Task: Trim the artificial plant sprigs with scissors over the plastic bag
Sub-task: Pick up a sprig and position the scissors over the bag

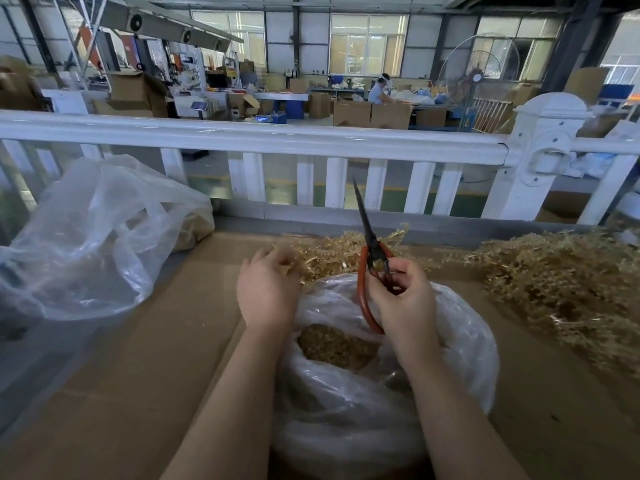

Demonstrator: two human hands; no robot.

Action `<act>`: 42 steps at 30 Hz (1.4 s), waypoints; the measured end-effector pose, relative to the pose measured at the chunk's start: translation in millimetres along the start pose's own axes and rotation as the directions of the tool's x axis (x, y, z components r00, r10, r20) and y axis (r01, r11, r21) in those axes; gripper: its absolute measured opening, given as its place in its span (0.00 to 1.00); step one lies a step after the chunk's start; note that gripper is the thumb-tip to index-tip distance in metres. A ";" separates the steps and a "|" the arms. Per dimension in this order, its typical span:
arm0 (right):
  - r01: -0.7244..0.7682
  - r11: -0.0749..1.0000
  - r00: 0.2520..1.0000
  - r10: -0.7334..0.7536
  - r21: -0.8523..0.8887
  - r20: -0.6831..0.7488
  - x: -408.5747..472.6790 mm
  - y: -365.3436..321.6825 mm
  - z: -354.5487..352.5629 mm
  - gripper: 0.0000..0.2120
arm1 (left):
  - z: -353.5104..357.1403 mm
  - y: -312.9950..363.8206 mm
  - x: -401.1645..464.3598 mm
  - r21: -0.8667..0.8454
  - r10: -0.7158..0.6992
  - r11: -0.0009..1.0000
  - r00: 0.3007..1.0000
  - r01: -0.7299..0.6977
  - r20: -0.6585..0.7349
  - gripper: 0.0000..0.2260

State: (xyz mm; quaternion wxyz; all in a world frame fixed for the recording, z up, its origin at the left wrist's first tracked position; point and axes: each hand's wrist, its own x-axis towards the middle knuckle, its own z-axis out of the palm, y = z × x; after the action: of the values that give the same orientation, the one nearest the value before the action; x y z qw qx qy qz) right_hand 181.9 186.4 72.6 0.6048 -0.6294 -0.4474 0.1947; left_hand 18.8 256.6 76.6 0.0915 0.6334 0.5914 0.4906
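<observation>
1. The scissors [372,258] have slim dark blades and glossy orange-red loop handles; the golden sprigs [561,271] look wiry and frilled.
2. The closed blades point toward 12 o'clock, long axis nearly upright.
3. The right hand [403,299] grips the handles; the left hand [268,287] curls its fingers on a sprig (blurred) at the pile's edge.
4. The crinkled clear plastic bag [349,407] sits on brown cardboard [156,375] beneath both hands, before a white railing [242,136] in a workshop.
</observation>
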 end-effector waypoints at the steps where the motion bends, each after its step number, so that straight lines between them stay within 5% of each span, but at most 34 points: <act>1: -0.015 1.000 1.000 0.015 0.026 -0.001 0.7 -0.6 -0.3 0.15 | -3.6 3.5 2.2 -0.132 -0.054 0.990 0.998 0.049 -0.031 0.04; 5: -0.087 0.990 0.996 0.085 0.114 0.025 2.8 -6.8 -1.0 0.15 | -21.4 21.5 9.4 -0.644 -0.256 0.752 0.963 0.141 -0.089 0.08; 9: -0.174 0.969 0.985 0.169 0.173 0.046 4.3 -13.0 -1.6 0.17 | -31.9 37.3 6.8 -0.815 -0.163 0.577 0.972 -0.045 -0.170 0.08; 15: -0.298 0.877 0.951 0.240 0.376 0.195 4.2 -20.3 -10.7 0.23 | -25.6 50.4 -2.5 -0.787 0.092 0.564 0.966 -0.250 -0.240 0.07; 17: -0.346 0.789 0.931 0.219 0.509 0.293 2.2 -22.4 -10.4 0.25 | -17.0 54.4 -10.1 -0.630 0.303 0.659 0.912 -0.411 -0.277 0.08; 20: -0.361 0.694 0.920 0.155 0.623 0.361 1.8 -23.4 -9.8 0.24 | 2.4 57.5 -28.5 -0.416 0.589 0.692 0.795 -0.590 -0.146 0.06; 24: -0.387 0.656 0.915 0.189 0.648 0.355 2.6 -21.0 -10.7 0.16 | 15.7 48.3 -35.1 -0.388 0.694 0.657 0.719 -0.646 -0.022 0.07; 32: -0.336 0.719 0.939 0.205 0.609 0.276 0.6 -21.2 -10.9 0.08 | 18.3 48.3 -39.0 -0.213 0.628 0.749 0.775 -0.627 -0.075 0.18; 35: -0.283 0.698 0.957 0.157 0.658 0.245 0.6 -21.3 -15.8 0.06 | 16.7 44.8 -34.6 -0.172 0.497 0.854 0.868 -0.491 -0.010 0.26; 38: -0.268 0.585 0.959 0.086 0.765 0.270 2.5 -22.5 -23.0 0.07 | 14.3 36.2 -30.8 -0.123 0.367 0.928 0.922 -0.352 0.127 0.29; 42: -0.330 0.311 0.940 0.021 0.891 0.341 4.1 -25.8 -32.6 0.08 | 11.4 31.1 -26.3 -0.020 0.147 0.989 0.971 -0.146 0.189 0.06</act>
State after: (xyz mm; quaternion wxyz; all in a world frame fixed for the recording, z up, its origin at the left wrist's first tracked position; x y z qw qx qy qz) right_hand 201.3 167.1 104.2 0.7643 -0.1768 -0.2570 0.5645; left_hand 52.4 231.0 79.1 0.1130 0.7189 0.5303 0.4350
